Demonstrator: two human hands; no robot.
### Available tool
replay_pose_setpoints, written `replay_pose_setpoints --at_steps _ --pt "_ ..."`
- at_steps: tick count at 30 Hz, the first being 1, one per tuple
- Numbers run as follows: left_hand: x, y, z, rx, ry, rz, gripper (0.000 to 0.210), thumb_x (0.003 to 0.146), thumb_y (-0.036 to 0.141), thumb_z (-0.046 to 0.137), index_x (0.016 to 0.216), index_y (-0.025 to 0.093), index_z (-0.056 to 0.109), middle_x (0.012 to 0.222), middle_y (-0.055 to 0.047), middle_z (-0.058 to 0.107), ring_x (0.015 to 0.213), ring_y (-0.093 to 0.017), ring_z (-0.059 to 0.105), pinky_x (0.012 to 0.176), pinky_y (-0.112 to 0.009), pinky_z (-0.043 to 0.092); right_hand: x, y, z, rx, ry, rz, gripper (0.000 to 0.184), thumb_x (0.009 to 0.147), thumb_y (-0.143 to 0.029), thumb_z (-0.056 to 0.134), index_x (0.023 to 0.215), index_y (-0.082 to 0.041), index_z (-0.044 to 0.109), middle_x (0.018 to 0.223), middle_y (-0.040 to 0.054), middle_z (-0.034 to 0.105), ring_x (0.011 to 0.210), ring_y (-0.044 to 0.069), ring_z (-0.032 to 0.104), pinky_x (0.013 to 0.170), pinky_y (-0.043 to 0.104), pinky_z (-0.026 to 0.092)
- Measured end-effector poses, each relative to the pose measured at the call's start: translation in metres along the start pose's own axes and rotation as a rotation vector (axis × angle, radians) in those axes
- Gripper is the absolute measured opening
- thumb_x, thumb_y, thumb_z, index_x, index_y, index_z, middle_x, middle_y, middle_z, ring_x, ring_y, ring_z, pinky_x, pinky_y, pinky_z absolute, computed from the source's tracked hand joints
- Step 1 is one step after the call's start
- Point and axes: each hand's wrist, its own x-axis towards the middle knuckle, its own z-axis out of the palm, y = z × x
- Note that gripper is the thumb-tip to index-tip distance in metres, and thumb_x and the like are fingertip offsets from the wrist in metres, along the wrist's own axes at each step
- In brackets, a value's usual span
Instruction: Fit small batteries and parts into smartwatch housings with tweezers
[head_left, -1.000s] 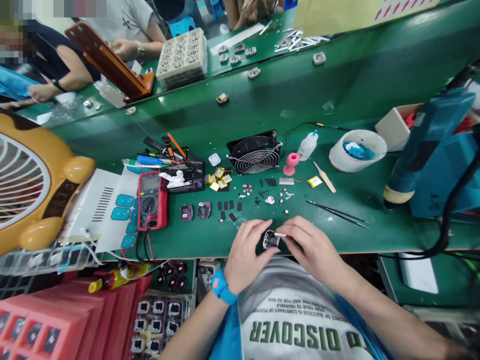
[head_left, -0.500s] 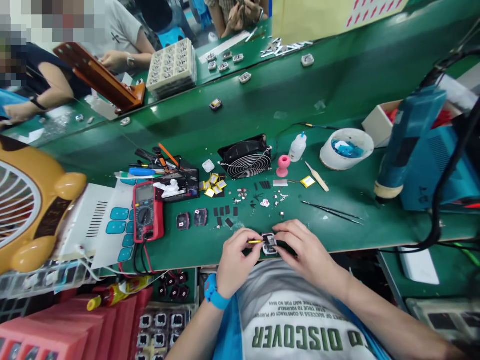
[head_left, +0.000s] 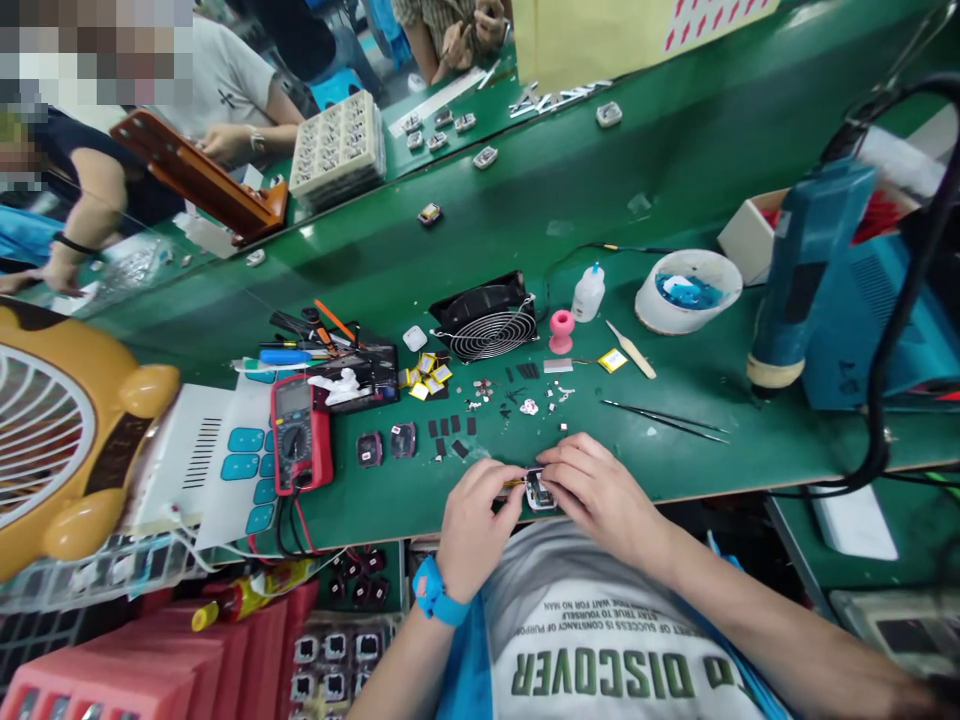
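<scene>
Crowding green bench (head_left: 675, 400): fan (head_left: 489, 318); multimeter (head_left: 300, 432); tweezers (head_left: 664, 418).

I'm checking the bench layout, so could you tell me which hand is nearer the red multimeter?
Left. The left hand lies just right of the red multimeter; the right hand is farther right.

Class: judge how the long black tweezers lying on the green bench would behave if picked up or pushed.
The tweezers look thin, so probably light and springy. Lying flat on the bench, they would likely slide, not roll. Their fine tips seem easily bent.
</scene>
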Motion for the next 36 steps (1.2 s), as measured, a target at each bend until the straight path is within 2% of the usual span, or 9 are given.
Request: replay_pose_setpoints --at_steps 3,6,11,16,25,31,36 --pt "0.003 -0.001 0.003 0.033 -0.013 -0.007 0.024 0.119 0.028 0.07 0.111 0.031 0.092 0.106 -0.007 0.095 0.092 -0.032 0.091 0.09 -0.046 0.083 0.001 0.0 0.0 0.012 -0.005 0.019 0.029 0.121 -0.012 0.069 0.105 -0.025 0.089 0.108 0.01 0.097 0.094 0.031 0.089 0.087 0.047 0.086" --pt "0.007 0.0 0.004 0.047 -0.026 -0.016 0.026 0.119 0.025 0.068 0.105 0.032 0.089 0.102 -0.004 0.091 0.083 -0.028 0.085 0.085 -0.045 0.08 0.001 -0.002 -0.002 0.019 -0.007 0.042 0.031 0.12 -0.009 0.068 0.108 -0.03 0.088 0.11 0.008 0.097 0.097 0.031 0.091 0.091 0.046 0.086" --pt "0.014 0.003 0.003 0.08 -0.057 -0.063 0.023 0.113 0.019 0.072 0.099 0.03 0.086 0.094 0.0 0.084 0.076 -0.023 0.076 0.085 -0.04 0.075 -0.012 -0.005 -0.007 0.041 0.006 0.069 0.021 0.117 -0.015 0.076 0.123 -0.033 0.085 0.129 0.0102 0.097 0.109 0.037 0.094 0.093 0.056 0.089" --pt "0.021 0.003 0.002 0.096 -0.117 -0.108 0.018 0.11 0.019 0.077 0.097 0.03 0.084 0.092 0.0 0.083 0.083 -0.025 0.076 0.087 -0.041 0.072 -0.021 -0.006 -0.008 0.04 -0.007 0.032 0.024 0.113 -0.017 0.084 0.133 -0.03 0.082 0.136 0.0151 0.097 0.121 0.043 0.095 0.099 0.062 0.09" --pt "0.027 -0.002 -0.003 0.1 -0.144 -0.101 0.016 0.11 0.02 0.078 0.099 0.03 0.083 0.095 -0.001 0.084 0.086 -0.026 0.08 0.085 -0.04 0.072 -0.018 -0.006 -0.009 0.047 -0.013 0.011 0.024 0.116 -0.015 0.08 0.134 -0.03 0.084 0.136 0.015 0.099 0.121 0.043 0.096 0.098 0.063 0.09" --pt "0.029 -0.007 -0.01 0.1 -0.184 -0.092 0.018 0.116 0.025 0.077 0.104 0.03 0.089 0.098 -0.002 0.086 0.089 -0.026 0.081 0.091 -0.039 0.074 -0.017 -0.007 -0.01 0.042 -0.034 0.017 0.032 0.113 -0.011 0.082 0.135 -0.034 0.086 0.137 0.0099 0.1 0.122 0.041 0.097 0.102 0.061 0.09" --pt "0.028 -0.008 -0.012 0.076 -0.188 -0.079 0.017 0.117 0.025 0.076 0.11 0.03 0.091 0.1 -0.002 0.088 0.085 -0.025 0.08 0.092 -0.04 0.074 -0.018 -0.007 -0.008 0.033 0.001 0.016 0.019 0.119 -0.017 0.077 0.131 -0.03 0.084 0.134 0.012 0.1 0.121 0.039 0.097 0.103 0.057 0.09"
